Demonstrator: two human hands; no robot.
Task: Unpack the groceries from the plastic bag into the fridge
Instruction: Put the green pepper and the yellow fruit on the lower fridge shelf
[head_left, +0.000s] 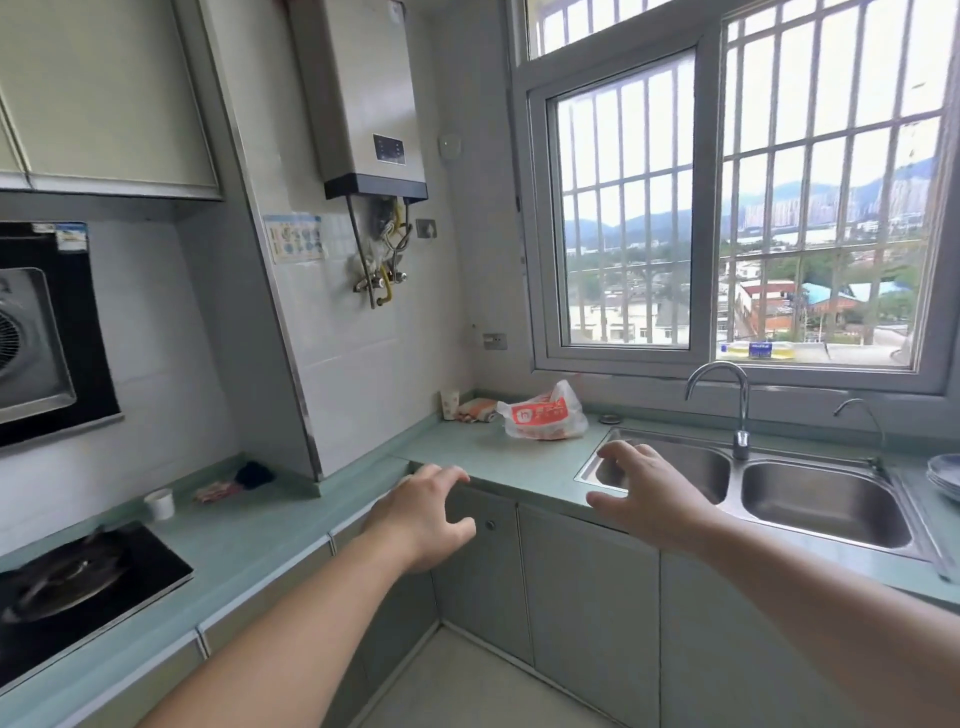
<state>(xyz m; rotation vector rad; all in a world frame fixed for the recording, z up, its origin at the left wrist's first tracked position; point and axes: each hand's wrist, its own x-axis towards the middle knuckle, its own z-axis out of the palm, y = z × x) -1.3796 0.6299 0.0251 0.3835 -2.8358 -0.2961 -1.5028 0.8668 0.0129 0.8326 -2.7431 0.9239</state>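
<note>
A white plastic bag (544, 414) with an orange-red label lies on the green countertop (467, 452) in the corner under the window, with something orange showing through it. My left hand (427, 514) hovers in front of the counter edge, fingers spread, holding nothing. My right hand (644, 491) is stretched out over the left rim of the sink, fingers apart and empty. Both hands are short of the bag and apart from it. No fridge is in view.
A steel double sink (821, 506) with a tall faucet (740, 410) sits right of the bag. A paper cup (450, 404) and a folded cloth (478, 409) stand left of it. A gas hob (78, 582), a small cup (160, 504) and stacked plates (946, 475) occupy the counter.
</note>
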